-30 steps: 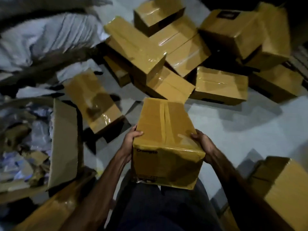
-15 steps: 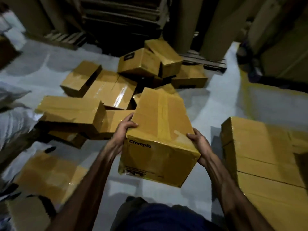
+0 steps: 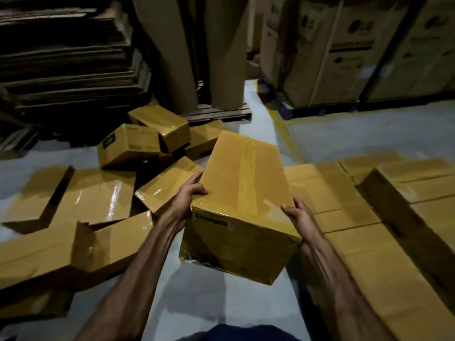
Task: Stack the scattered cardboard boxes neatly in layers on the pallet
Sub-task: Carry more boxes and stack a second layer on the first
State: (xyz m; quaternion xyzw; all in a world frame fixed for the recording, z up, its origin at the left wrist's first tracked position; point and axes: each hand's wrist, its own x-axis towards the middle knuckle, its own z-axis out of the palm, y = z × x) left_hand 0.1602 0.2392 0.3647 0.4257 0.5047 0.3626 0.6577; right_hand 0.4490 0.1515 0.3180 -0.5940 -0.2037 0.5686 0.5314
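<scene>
I hold a taped yellow-brown cardboard box (image 3: 242,200) in the air in front of me, its printed end facing me. My left hand (image 3: 187,196) grips its left edge and my right hand (image 3: 299,220) grips its right edge, thumbs on top. To the right lies a flat layer of boxes (image 3: 344,207) side by side, with a second-layer box (image 3: 418,193) on top at far right. Whatever they rest on is hidden. Scattered boxes (image 3: 103,195) lie tumbled on the grey floor to the left.
A dark stack of flattened cardboard (image 3: 66,65) stands at the back left. Tall cardboard rolls (image 3: 172,50) stand on a wooden pallet (image 3: 219,114) behind the heap. Big printed cartons (image 3: 344,50) line the back right. Yellow floor lines (image 3: 288,134) run past them.
The view has swung right and up from the scattered heap toward the laid boxes. The held box moved with me, still gripped by both hands.
</scene>
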